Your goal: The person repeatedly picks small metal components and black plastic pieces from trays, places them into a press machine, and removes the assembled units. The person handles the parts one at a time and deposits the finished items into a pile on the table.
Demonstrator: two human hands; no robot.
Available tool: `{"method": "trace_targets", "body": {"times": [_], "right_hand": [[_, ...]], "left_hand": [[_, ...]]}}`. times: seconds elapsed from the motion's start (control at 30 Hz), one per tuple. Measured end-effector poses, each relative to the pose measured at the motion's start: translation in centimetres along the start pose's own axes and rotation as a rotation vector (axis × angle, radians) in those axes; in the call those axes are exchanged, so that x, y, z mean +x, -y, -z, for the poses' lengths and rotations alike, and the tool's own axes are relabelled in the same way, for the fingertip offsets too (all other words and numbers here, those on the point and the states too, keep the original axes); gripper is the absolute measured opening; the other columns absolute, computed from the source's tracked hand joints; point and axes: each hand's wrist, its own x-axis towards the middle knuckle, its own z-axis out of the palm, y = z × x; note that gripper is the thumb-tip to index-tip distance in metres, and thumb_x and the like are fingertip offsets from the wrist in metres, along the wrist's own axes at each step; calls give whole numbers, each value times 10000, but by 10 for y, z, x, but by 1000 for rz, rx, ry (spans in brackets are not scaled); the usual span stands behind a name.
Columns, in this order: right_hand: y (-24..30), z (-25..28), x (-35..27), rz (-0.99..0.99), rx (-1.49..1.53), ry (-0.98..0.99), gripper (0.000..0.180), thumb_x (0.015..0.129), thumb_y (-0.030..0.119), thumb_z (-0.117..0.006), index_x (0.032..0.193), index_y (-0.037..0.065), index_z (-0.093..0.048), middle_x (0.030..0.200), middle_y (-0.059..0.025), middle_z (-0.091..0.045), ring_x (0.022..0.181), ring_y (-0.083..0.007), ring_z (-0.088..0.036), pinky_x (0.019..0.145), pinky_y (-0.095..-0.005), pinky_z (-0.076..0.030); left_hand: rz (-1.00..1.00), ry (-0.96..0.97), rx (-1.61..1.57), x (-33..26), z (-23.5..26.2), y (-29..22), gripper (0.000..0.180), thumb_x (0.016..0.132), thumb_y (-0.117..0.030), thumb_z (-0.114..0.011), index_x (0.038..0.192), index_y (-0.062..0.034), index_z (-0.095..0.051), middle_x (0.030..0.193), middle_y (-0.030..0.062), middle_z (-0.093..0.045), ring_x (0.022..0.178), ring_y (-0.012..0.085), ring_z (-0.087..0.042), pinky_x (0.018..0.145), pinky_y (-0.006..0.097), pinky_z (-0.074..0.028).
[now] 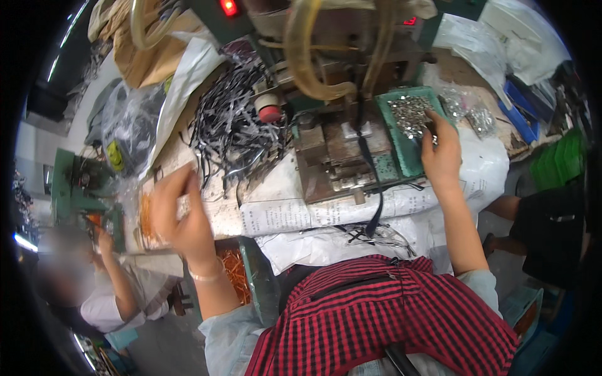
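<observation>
At green tray (411, 160), right hand (444, 152) outstretched and curled.

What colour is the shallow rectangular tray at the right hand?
The shallow rectangular tray is teal green, best seen in the head view.

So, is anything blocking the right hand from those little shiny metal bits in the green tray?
Nothing visible: the right hand reaches over the green tray from its right side, fingertips at the shiny metal bits, which lie uncovered. Whether it pinches any is too small to tell.
</observation>
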Motion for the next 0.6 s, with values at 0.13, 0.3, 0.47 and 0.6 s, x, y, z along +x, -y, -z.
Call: {"method": "trace_targets", "body": {"times": [0.13,0.3,0.47,0.6], "right_hand": [[-3,3,-3,-18,-32,105,253,868,6,-633,1099,52,-724,956,-139,-671,922,-349,-636,832,-419,-495],[-13,43,-28,-144,-75,49,162,851,25,-687,999,38,-751,906,-103,-700,852,-274,-654,794,-354,-509],[-18,70,-39,-496,288,66,114,871,29,-697,974,17,-744,929,-67,-723,868,-153,-657,805,-287,-506],[51,51,0,-384,680,245,119,878,-26,-684,991,-7,-716,968,-67,-717,905,-119,-647,851,-271,-500]], "left_hand": [[21,539,338,-44,-86,76,205,709,-83,-785,911,-51,-765,921,142,-601,888,336,-597,799,435,-499],[184,399,199,-54,-88,80,113,780,-73,-750,892,-53,-756,929,106,-652,862,323,-652,751,406,-518],[558,322,-279,-46,-63,68,134,888,-58,-746,868,32,-649,790,76,-640,649,114,-570,612,264,-492],[618,178,-788,-36,-85,41,100,999,-39,-624,925,24,-601,844,21,-636,723,57,-588,631,212,-497]]}}
